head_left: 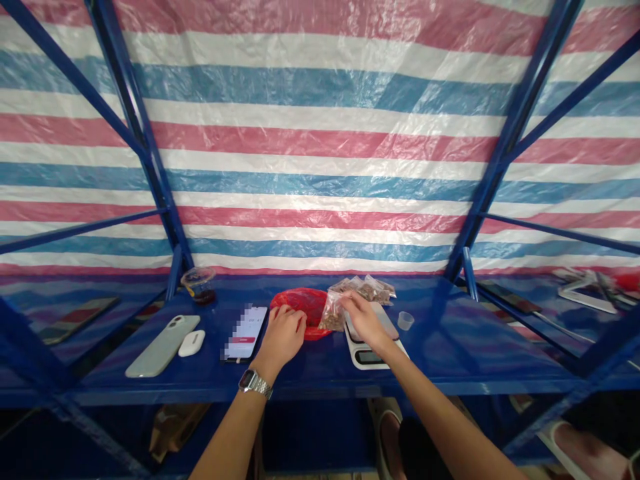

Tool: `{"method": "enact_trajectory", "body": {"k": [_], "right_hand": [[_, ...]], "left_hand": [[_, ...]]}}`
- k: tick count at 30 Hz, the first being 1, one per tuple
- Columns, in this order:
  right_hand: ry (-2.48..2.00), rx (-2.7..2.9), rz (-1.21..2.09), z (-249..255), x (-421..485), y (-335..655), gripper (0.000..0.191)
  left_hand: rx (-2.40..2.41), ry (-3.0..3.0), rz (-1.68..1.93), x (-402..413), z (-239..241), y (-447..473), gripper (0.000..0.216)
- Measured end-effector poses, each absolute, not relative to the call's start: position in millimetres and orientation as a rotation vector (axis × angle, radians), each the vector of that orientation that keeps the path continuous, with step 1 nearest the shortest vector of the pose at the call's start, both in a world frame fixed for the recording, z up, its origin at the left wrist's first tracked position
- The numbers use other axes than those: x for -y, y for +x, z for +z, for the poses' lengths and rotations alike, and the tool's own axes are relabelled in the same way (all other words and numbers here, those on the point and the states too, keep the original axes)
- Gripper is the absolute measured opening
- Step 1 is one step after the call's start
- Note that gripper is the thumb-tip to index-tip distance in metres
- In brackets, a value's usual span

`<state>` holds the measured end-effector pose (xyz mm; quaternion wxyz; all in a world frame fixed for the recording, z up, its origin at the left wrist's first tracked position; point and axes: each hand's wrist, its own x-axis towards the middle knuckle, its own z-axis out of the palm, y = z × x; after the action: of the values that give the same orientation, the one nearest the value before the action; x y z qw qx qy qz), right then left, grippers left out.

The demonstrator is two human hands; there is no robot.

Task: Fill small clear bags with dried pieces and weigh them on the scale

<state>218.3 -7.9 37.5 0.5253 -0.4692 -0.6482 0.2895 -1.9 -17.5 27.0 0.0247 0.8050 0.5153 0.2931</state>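
My right hand [363,317] pinches the top of a small clear plastic bag [331,315] holding brown bits. The bag hangs by the right edge of a red plastic bag [310,303], which lies spread on the blue shelf. My left hand [286,328], with a metal watch on its wrist, has its fingers curled over the left rim of the red bag; the fingertips are partly hidden. Under my right hand sits a white kitchen scale [371,357], partly covered by it. Several similar filled bags [373,290] lie behind the scale.
A small clear cup [405,321] stands right of the scale. To the left are a lit phone [247,333], a pale phone [164,347], a white earbud case [191,343] and a clear tub with dark liquid [203,293]. Blue metal posts [150,157] frame both sides before a striped sheet.
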Motion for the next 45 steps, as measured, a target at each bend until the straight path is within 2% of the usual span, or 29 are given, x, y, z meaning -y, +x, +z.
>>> {"method": "enact_trajectory", "body": {"k": [3,9,13,20,23,25,29,33,38,41,42,45], "right_hand": [[-1.193,1.79,0.646,30,0,194,0.025],[-1.522,2.173,0.126,27,2,194,0.027],[-1.655,2.216,-0.02,35,12,204,0.028],[-1.787,2.266,-0.192,48,32,204,0.028],[-1.783,2.265,-0.248,49,37,203,0.027],[-1.777,2.248,-0.244,46,38,201,0.027],[-1.759,2.242,-0.236,40,37,199,0.028],[-1.724,2.173,-0.151,40,36,196,0.025],[-1.459,1.961,0.177,44,37,198,0.019],[-1.273,1.79,0.403,42,36,198,0.02],[-1.219,1.734,0.469,41,34,197,0.022],[-1.132,1.611,0.591,35,30,194,0.027]], "left_hand": [[-1.636,2.548,0.766,21,28,-4,0.036],[-1.777,2.495,0.638,16,17,-14,0.032],[-1.778,2.467,0.541,26,25,-16,0.032],[-1.733,2.416,0.28,42,42,-20,0.064],[-1.747,2.444,0.361,45,52,-13,0.043],[-1.781,2.474,0.463,46,56,-7,0.027],[-1.836,2.506,0.361,42,52,-1,0.034],[-1.877,2.514,0.345,35,44,-6,0.027],[-1.738,2.541,0.725,38,50,0,0.028],[-1.595,2.548,0.987,43,52,10,0.016],[-1.536,2.541,1.052,44,51,13,0.017],[-1.418,2.478,1.147,44,42,21,0.039]]}}
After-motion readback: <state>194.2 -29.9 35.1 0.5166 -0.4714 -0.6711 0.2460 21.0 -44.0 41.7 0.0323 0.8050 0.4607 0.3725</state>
